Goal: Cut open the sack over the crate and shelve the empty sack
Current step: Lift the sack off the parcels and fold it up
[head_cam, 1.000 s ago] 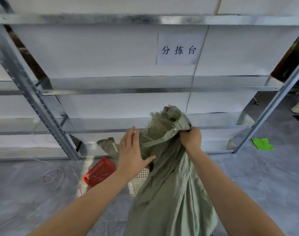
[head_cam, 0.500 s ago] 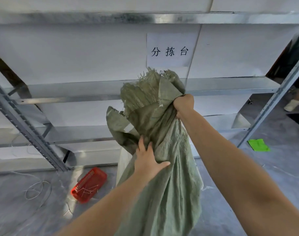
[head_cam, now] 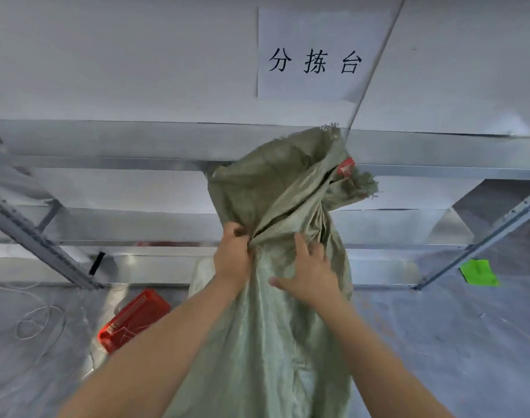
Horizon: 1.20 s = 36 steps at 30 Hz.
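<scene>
The limp green woven sack [head_cam: 275, 327] hangs in front of me, its frayed top [head_cam: 290, 164] level with a metal shelf board [head_cam: 137, 146]. My left hand [head_cam: 232, 254] grips a bunched fold of the sack just below its top. My right hand [head_cam: 310, 274] lies on the cloth beside it with fingers spread, holding nothing. Something small and red [head_cam: 346, 166] shows at the sack's upper right edge. A white crate [head_cam: 201, 277] is mostly hidden behind the sack and my left wrist.
A red basket [head_cam: 134, 318] lies tilted on the grey floor at the left, near loose white string [head_cam: 34, 324]. The metal rack's uprights [head_cam: 37, 242] slant at both sides. A green sheet [head_cam: 479, 272] lies on the floor at the right. A paper sign [head_cam: 316, 55] hangs on the wall.
My right hand has let go of the sack's top and now lies open lower on the cloth. My left hand, open before, has closed on a fold. The view has moved closer to the rack.
</scene>
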Each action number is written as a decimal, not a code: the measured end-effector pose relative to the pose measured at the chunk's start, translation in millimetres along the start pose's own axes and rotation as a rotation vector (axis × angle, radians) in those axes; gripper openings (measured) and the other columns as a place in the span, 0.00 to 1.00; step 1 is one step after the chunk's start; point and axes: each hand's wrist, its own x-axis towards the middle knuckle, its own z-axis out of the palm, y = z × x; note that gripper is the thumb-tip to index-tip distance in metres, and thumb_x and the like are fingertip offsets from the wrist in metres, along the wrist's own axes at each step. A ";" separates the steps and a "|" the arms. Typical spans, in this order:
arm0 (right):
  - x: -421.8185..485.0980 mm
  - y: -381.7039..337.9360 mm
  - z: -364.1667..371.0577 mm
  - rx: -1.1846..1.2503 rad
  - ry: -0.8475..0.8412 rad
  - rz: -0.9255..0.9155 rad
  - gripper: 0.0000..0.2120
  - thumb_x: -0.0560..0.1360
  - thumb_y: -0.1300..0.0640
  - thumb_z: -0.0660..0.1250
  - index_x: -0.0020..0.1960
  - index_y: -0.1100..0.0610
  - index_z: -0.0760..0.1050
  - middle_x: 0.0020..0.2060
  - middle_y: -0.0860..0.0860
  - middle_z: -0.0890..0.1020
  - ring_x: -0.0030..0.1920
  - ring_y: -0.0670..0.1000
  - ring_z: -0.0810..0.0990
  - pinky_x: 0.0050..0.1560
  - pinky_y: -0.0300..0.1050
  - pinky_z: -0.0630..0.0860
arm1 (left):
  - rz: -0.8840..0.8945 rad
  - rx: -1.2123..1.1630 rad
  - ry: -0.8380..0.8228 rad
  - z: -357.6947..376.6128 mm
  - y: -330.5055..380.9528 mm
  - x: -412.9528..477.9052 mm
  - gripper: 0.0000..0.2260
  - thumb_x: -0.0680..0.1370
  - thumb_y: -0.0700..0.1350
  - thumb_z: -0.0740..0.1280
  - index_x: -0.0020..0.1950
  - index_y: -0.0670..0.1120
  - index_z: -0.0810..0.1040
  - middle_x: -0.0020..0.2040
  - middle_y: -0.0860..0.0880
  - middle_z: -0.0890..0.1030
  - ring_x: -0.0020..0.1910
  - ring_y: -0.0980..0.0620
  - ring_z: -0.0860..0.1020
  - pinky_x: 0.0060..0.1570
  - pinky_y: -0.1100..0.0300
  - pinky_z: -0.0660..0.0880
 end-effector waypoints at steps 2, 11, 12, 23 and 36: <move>-1.2 15.0 40.2 0.058 -0.065 0.111 0.54 0.67 0.37 0.69 0.74 0.47 0.32 0.74 0.60 0.51 0.72 0.62 0.58 0.67 0.59 0.66 | 0.073 0.101 -0.041 11.0 1.2 18.4 0.10 0.77 0.46 0.64 0.53 0.41 0.75 0.57 0.49 0.73 0.49 0.48 0.75 0.42 0.60 0.68; 6.2 50.8 148.9 0.186 -0.080 0.599 0.61 0.62 0.31 0.66 0.73 0.52 0.28 0.76 0.56 0.49 0.75 0.58 0.49 0.73 0.61 0.50 | 0.103 0.156 -0.060 34.6 -1.9 90.0 0.13 0.78 0.47 0.63 0.48 0.36 0.76 0.57 0.45 0.72 0.47 0.46 0.74 0.44 0.56 0.69; 8.8 44.0 156.6 0.170 -0.118 0.554 0.58 0.63 0.30 0.64 0.74 0.54 0.31 0.75 0.55 0.53 0.75 0.58 0.52 0.73 0.59 0.52 | 0.136 0.164 -0.077 38.4 -4.4 93.6 0.13 0.78 0.46 0.63 0.48 0.35 0.76 0.57 0.44 0.72 0.48 0.46 0.74 0.44 0.56 0.68; 57.2 0.5 177.7 0.164 0.012 0.292 0.12 0.78 0.55 0.58 0.55 0.60 0.74 0.56 0.56 0.77 0.56 0.57 0.76 0.59 0.50 0.71 | 0.262 0.181 -0.090 43.0 -48.7 81.5 0.19 0.73 0.49 0.69 0.61 0.42 0.74 0.58 0.44 0.73 0.56 0.46 0.74 0.50 0.54 0.73; 146.1 -10.9 113.8 0.496 0.202 0.269 0.09 0.79 0.57 0.58 0.42 0.61 0.66 0.30 0.50 0.68 0.32 0.50 0.69 0.27 0.41 0.60 | 0.146 0.544 -0.696 37.5 -129.0 -29.4 0.53 0.61 0.68 0.70 0.75 0.47 0.48 0.74 0.45 0.56 0.73 0.45 0.58 0.69 0.47 0.61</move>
